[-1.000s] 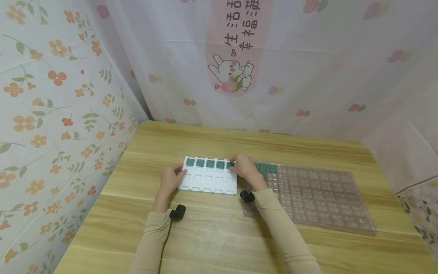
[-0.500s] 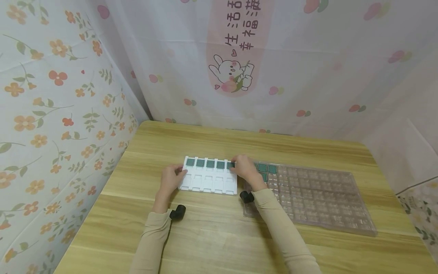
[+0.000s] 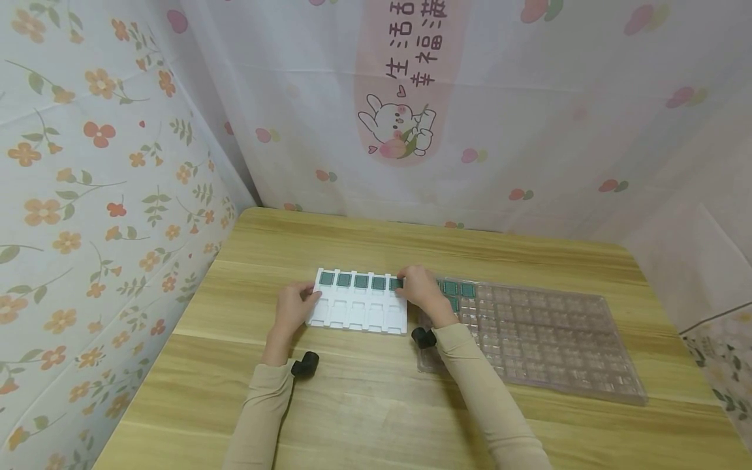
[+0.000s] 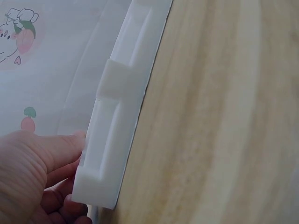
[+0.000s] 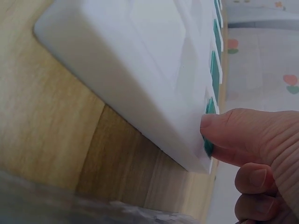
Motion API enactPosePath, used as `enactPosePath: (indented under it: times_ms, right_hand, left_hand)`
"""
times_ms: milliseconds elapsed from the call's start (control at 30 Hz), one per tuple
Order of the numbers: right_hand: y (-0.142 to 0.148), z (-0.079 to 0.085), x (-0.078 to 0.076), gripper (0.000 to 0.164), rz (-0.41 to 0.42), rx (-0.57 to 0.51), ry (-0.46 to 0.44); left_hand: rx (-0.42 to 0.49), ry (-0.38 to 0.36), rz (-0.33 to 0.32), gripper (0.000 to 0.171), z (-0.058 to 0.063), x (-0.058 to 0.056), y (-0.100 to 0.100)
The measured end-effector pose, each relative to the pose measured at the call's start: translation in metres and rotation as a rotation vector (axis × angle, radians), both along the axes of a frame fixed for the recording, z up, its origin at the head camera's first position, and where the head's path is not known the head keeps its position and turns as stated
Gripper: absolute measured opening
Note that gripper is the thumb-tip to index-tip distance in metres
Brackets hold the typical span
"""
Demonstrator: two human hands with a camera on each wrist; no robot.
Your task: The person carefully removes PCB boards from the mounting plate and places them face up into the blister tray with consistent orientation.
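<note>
A white plastic tray [image 3: 357, 301] with two rows of pockets lies on the table. Small green square circuit boards [image 3: 361, 281] fill its back row. My left hand [image 3: 290, 305] holds the tray's left end, thumb on the rim and the other fingers curled below, as the left wrist view shows. At the tray's back right corner, my right hand [image 3: 422, 287] pinches a green board [image 5: 208, 147] that sits in the last back-row pocket. The thumb covers part of this board in the right wrist view. The front-row pockets hold nothing.
Right of the white tray lies a large clear plastic tray [image 3: 552, 339] with many pockets. Several green boards [image 3: 450, 288] sit in its back left corner, partly hidden by my right hand. Printed curtains [image 3: 305, 130] hang behind and beside the wooden table [image 3: 364, 405].
Almost nothing moves. My right hand shifts very slightly to the right at the same board; my left hand and the tray stay in place.
</note>
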State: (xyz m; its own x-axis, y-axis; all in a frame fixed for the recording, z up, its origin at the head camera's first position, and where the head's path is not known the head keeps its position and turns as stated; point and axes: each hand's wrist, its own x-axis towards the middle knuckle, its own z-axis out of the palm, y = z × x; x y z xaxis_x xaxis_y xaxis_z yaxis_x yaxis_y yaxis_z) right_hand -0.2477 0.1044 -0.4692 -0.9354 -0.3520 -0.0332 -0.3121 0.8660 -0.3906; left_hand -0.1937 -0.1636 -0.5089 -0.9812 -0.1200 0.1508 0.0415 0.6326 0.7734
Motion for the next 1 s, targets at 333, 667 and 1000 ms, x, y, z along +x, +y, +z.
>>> enactPosePath:
  times_ms: [333, 667, 1000]
  right_hand:
    - [0.008, 0.001, -0.001, 0.029, 0.011, -0.025, -0.012]
    - [0.016, 0.003, 0.006, 0.027, 0.022, -0.048, 0.021]
    - [0.024, 0.007, 0.016, 0.027, 0.002, -0.065, 0.013]
  left_hand:
    - [0.007, -0.015, 0.001, 0.027, 0.0, 0.0, 0.0]
    - [0.01, -0.008, -0.004, 0.028, 0.0, -0.001, 0.001]
    - [0.004, -0.008, -0.004, 0.027, 0.001, -0.001, 0.0]
